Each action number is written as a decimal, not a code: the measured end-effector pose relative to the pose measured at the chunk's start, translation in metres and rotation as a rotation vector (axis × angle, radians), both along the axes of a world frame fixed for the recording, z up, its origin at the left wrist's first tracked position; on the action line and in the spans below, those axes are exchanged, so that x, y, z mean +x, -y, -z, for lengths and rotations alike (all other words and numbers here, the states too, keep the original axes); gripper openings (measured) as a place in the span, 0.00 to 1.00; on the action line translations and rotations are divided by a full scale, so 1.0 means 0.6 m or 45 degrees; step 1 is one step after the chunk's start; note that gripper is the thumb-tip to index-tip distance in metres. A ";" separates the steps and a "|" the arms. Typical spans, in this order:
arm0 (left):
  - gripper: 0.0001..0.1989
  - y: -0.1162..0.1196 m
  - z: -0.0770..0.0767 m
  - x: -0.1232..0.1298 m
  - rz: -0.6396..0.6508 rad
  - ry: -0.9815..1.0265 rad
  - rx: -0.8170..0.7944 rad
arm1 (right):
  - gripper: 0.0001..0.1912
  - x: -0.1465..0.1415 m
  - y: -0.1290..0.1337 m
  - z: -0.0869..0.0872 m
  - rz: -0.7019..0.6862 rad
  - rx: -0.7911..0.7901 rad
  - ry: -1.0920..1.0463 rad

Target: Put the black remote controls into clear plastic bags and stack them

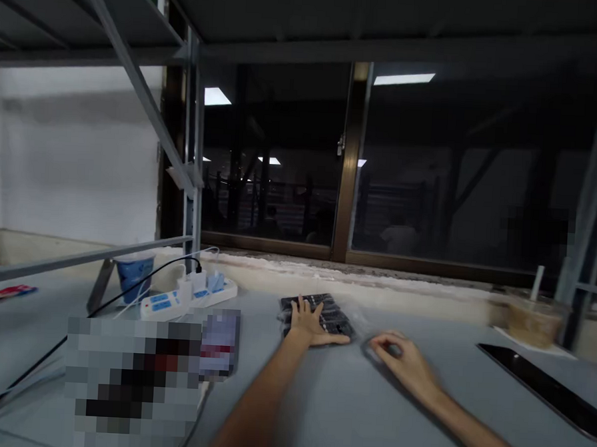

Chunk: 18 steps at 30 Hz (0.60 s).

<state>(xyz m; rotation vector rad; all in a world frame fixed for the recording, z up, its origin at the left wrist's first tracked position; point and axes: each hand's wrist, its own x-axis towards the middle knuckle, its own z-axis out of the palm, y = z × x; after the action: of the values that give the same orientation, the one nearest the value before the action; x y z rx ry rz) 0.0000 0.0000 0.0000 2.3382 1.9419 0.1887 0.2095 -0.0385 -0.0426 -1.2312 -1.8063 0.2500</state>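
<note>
Power strip [197, 301] = reference.

Dark packet [332, 315] lies on the desk [343, 419], right of the strip. Left hand [309, 324] is palm down on it, fingers spread wide. Right hand [408, 363] is farther right of the strip, narrow, fingers curled toward thumb, just beside the clear film [361, 320] at the packet's right end. Can't tell if it pinches any film; fingertips too blurred.

Step in hand, my read: left steadies or flattens the packet, right deals with the loose film. Next move calls for light, even pressure from the left so the packet doesn't skid, and a clean fingertip grip if the right is to take the film.

Count:
- 1 dark packet, contents unclear
- 1 strip, at least two plugs [200, 282] in it
- 2 cups: blue cup [131, 275] just left of strip, drink cup [533, 322] with one straw, well right of it
- 1 phone-like slab [544, 390], also well right
- 1 pale purple item [220, 339], near side of strip, partly pixelated
</note>
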 end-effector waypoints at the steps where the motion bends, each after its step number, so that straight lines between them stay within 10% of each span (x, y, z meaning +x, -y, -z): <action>1: 0.54 -0.001 0.000 -0.004 -0.003 0.011 0.009 | 0.12 0.001 -0.001 0.001 -0.005 -0.003 -0.001; 18: 0.38 -0.028 0.007 -0.043 -0.177 0.081 0.038 | 0.17 0.003 -0.002 -0.004 0.077 -0.015 0.009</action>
<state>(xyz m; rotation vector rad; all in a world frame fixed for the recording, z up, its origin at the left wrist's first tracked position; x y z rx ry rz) -0.0261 0.0169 -0.0044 2.1871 2.0855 0.3005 0.2112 -0.0372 -0.0402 -1.2944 -1.7730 0.2221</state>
